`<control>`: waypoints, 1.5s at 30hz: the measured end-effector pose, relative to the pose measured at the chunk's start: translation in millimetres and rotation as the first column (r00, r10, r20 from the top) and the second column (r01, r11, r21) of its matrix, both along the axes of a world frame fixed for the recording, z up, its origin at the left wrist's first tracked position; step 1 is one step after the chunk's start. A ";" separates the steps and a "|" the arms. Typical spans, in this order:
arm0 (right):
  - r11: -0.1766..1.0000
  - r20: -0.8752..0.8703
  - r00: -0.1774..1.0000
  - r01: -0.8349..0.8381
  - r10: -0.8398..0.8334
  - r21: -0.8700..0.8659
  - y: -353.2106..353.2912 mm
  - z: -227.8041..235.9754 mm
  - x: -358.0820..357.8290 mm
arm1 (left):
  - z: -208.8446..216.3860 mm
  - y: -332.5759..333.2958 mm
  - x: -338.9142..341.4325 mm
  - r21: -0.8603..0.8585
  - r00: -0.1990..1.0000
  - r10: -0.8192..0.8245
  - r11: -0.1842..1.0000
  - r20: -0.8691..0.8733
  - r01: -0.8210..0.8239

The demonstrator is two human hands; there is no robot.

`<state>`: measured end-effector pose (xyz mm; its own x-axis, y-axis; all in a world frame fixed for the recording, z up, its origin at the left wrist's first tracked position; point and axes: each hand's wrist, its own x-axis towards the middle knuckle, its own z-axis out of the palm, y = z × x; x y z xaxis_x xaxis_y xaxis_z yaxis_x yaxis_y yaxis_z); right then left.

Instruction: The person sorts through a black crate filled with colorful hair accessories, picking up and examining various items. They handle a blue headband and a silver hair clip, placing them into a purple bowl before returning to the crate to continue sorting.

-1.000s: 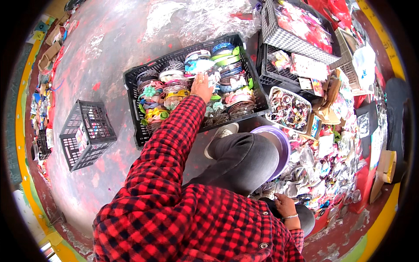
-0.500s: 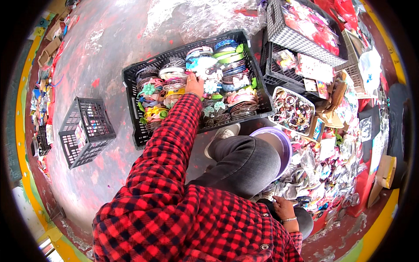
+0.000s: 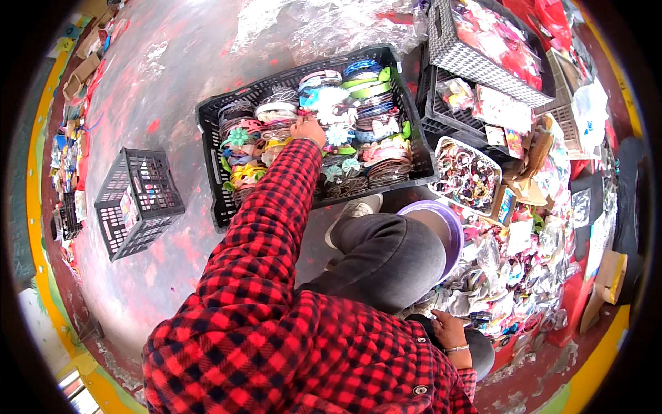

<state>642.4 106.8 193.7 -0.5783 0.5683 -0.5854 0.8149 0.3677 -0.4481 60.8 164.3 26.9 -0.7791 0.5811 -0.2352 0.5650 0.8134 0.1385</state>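
Since the earlier frame, the left hand [image 3: 308, 130] has slid a bit to the left, and the pale flower [image 3: 338, 133] that it partly hid shows whole. It reaches into the middle of the big black crate [image 3: 209, 165], down on the hair bands [image 3: 276, 130]. Its fingers are bent, but their tips are hidden, so no one can tell if they pinch a band or only touch it. Far from the crate, the right hand [image 3: 449, 330] rests low by the knee with curled fingers; whether it holds anything is too hard to see.

Handling the bands in their rows looks like the step in hand. From here, the next move seems to call for a soft, careful pinch, since the bands are packed close and could catch on each other.

Most bands are thin, round hoops, piled in neat stacks. Some look shiny and smooth, and some have cloth bows or petals, like the mint green flower [image 3: 238, 136]. Hard plastic with many holes makes the crate. Checked red and black, the sleeve [image 3: 258, 221] looks soft and fuzzy.
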 end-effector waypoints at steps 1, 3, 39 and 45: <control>1.000 0.004 1.000 0.014 -0.014 -0.024 1.1 1.6 -2.6 | -3.2 -0.2 0.9 0.031 1.000 0.002 1.000 0.010 -0.003; 0.999 0.010 1.000 0.019 -0.018 -0.048 3.2 2.4 -6.4 | -8.2 -2.9 0.6 0.098 1.000 0.000 0.995 0.017 -0.001; 1.000 0.015 1.000 0.018 -0.018 -0.022 1.8 9.0 -7.4 | 3.4 9.6 -1.8 0.323 0.917 -0.383 0.858 -0.113 0.399; 0.999 0.024 0.999 0.022 -0.022 -0.023 2.6 8.7 -9.3 | 9.2 13.3 3.2 0.223 0.878 -0.453 0.850 -0.155 0.477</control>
<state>633.1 109.5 202.5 -0.5519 0.5667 -0.6117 0.8329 0.3395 -0.4370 64.0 177.6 36.1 -0.4140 0.9100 0.0240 0.8886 0.3983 0.2274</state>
